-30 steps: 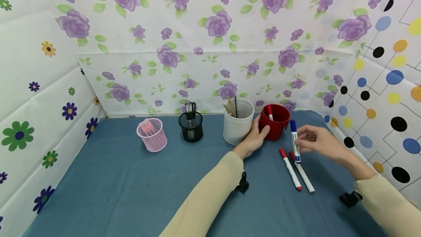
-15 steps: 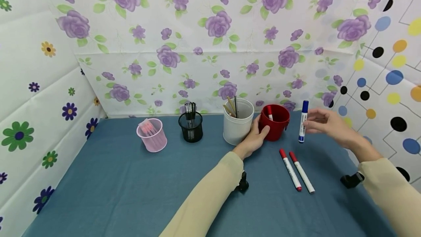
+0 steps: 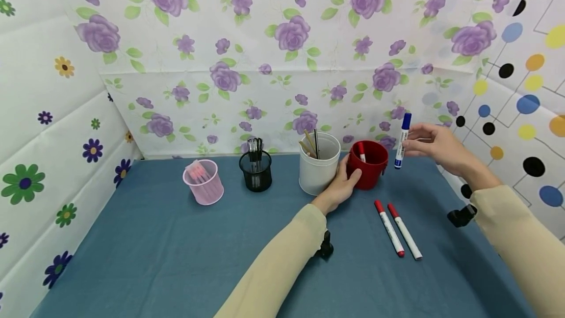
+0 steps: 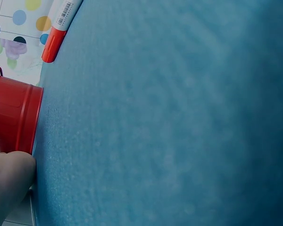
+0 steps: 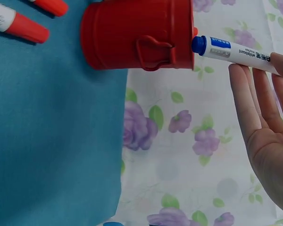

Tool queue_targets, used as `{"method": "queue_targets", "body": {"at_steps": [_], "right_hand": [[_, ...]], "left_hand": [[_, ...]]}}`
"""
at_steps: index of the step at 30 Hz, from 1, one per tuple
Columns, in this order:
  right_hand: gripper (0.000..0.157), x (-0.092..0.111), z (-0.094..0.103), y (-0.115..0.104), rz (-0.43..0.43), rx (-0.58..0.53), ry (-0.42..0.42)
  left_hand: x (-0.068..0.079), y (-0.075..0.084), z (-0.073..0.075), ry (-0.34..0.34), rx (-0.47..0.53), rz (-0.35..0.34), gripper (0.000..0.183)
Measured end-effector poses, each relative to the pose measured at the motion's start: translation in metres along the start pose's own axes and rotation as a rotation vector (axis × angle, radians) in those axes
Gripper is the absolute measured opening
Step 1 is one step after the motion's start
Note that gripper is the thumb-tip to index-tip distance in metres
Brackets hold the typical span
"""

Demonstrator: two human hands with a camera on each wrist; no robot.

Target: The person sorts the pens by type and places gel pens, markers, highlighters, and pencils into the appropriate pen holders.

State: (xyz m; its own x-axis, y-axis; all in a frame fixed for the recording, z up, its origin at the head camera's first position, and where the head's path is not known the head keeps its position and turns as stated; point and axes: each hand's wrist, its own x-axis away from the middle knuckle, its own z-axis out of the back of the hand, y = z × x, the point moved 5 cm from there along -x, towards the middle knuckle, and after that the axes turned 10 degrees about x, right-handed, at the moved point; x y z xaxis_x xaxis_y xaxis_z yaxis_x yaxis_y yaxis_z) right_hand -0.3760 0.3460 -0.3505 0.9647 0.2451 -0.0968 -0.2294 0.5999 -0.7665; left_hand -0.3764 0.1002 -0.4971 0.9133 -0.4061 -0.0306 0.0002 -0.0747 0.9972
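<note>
My right hand (image 3: 441,146) pinches a blue-capped whiteboard marker (image 3: 402,142) between thumb and fingers. The marker is nearly upright, cap up, in the air to the right of a small red bucket (image 3: 368,167). In the right wrist view its blue end overlaps the bucket's rim. One red-capped marker (image 3: 362,151) stands inside the bucket. My left hand (image 3: 339,188) grips the bucket's left side, thumb across the front and fingers partly hidden between it and a white cup (image 3: 315,178). Two red-capped markers (image 3: 389,228) lie side by side on the blue cloth in front.
The white cup holds several thin sticks. Further left stand a black mesh cup (image 3: 257,175) of pens and a pink cup (image 3: 207,190) with pink items. Flowered sheets (image 3: 225,107) rise behind the blue cloth (image 3: 176,259), and a dotted sheet borders it on the right.
My right hand has lifted the blue-capped marker from beside the red-capped pair, up and away toward the back, level with the bucket's rim. The left hand and bucket have stayed put.
</note>
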Motion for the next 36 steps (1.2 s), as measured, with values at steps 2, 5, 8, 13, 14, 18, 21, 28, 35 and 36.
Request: {"method": "queue_targets", "body": {"at_steps": [2, 5, 8, 13, 14, 18, 21, 28, 35, 36], "right_hand": [[0.047, -0.005, 0.000, -0.001, -0.004, 0.001, 0.005], [0.049, -0.011, -0.003, -0.004, -0.017, -0.025, 0.008], [0.050, -0.017, -0.006, -0.008, -0.024, -0.064, 0.003], [0.050, -0.027, -0.009, -0.014, -0.024, -0.093, 0.015], [0.050, -0.029, -0.010, -0.016, -0.022, -0.101, 0.019], [0.049, -0.035, -0.012, -0.020, -0.002, -0.132, 0.031], [0.046, -0.039, -0.015, -0.021, 0.014, -0.127, 0.033], [0.047, -0.046, -0.023, -0.019, 0.020, -0.095, 0.018], [0.051, -0.051, -0.031, -0.015, 0.011, -0.047, 0.007], [0.052, -0.052, -0.032, -0.014, 0.008, -0.042, 0.002]], "left_hand": [[0.000, 0.000, 0.001, 0.004, 0.003, -0.002, 0.068], [0.000, -0.001, 0.001, 0.005, 0.006, -0.002, 0.068], [0.000, -0.001, 0.002, 0.006, 0.011, 0.001, 0.067], [0.000, -0.001, 0.002, 0.004, 0.009, 0.000, 0.068], [0.000, -0.001, 0.002, 0.006, 0.007, 0.000, 0.068], [-0.001, -0.001, 0.001, 0.016, 0.000, 0.008, 0.068], [-0.002, -0.002, 0.000, 0.017, -0.004, 0.008, 0.067], [-0.003, -0.003, 0.000, 0.009, -0.003, 0.000, 0.067], [-0.003, -0.003, 0.001, 0.006, 0.002, 0.000, 0.069], [-0.003, -0.003, 0.001, 0.005, 0.003, 0.000, 0.069]]}}
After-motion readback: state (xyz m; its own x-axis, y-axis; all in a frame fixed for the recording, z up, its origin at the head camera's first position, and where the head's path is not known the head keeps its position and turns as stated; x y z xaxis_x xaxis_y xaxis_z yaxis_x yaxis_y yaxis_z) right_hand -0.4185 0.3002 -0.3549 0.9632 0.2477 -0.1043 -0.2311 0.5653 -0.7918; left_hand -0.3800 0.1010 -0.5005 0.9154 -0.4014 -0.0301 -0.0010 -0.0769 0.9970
